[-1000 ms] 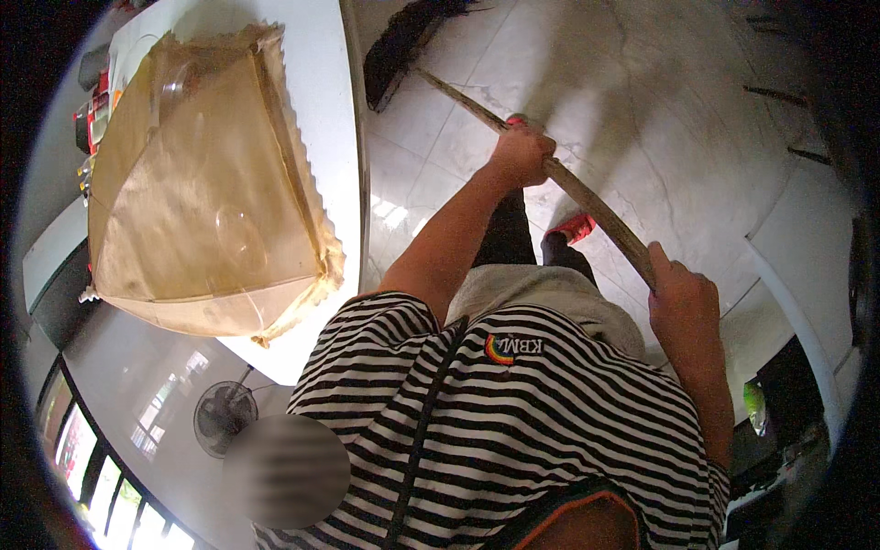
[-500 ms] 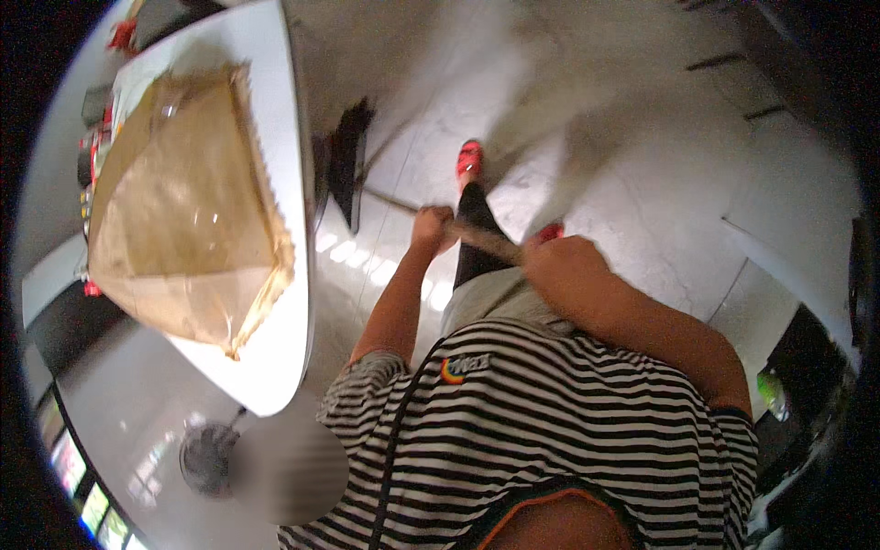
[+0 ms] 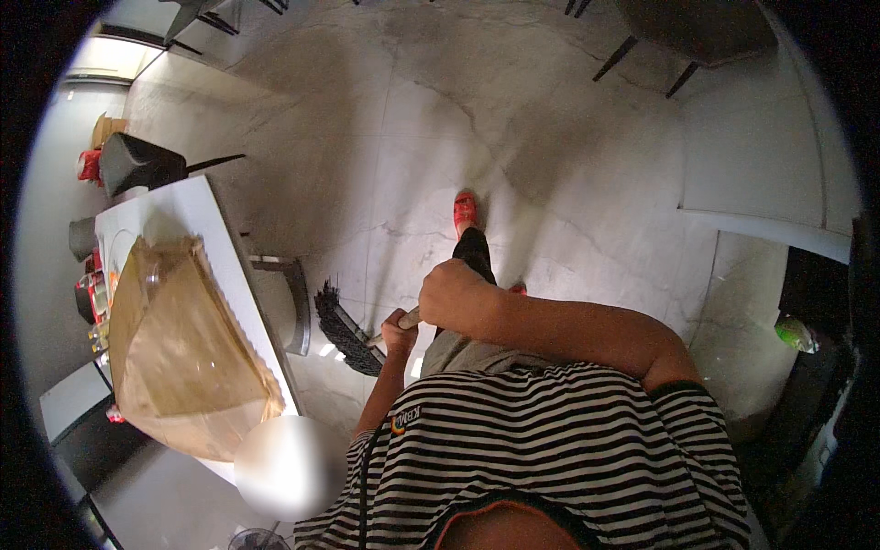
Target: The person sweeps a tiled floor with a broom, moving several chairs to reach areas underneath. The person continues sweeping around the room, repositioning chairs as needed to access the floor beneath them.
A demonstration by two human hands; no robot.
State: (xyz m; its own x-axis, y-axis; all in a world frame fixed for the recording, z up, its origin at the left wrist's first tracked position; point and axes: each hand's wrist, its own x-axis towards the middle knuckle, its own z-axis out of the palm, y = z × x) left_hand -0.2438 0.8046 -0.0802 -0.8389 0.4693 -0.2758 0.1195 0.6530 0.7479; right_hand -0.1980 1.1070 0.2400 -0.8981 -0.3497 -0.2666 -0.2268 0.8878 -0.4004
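The right hand (image 3: 451, 295) is now lying close to the left hand (image 3: 398, 335), whereas one second earlier the two were standing well apart along the handle (image 3: 410, 319) of the broom (image 3: 350, 337). The right arm is now crossing in front of the striped shirt (image 3: 541, 431), which is probably giving a shorter, tighter hold and bringing the broom's work nearer the person's left side. The fingers of both hands are wrapping the handle and clamping on it. The broom is extending leftward from the hands, its head lying between them and the white table (image 3: 188, 206); whether it is touching the floor (image 3: 403, 165) is not certain. Its bristles are appearing black, dense and ragged, fanning toward the table side; its handle is showing as a short length of pale wood between the hands, the remainder being hidden
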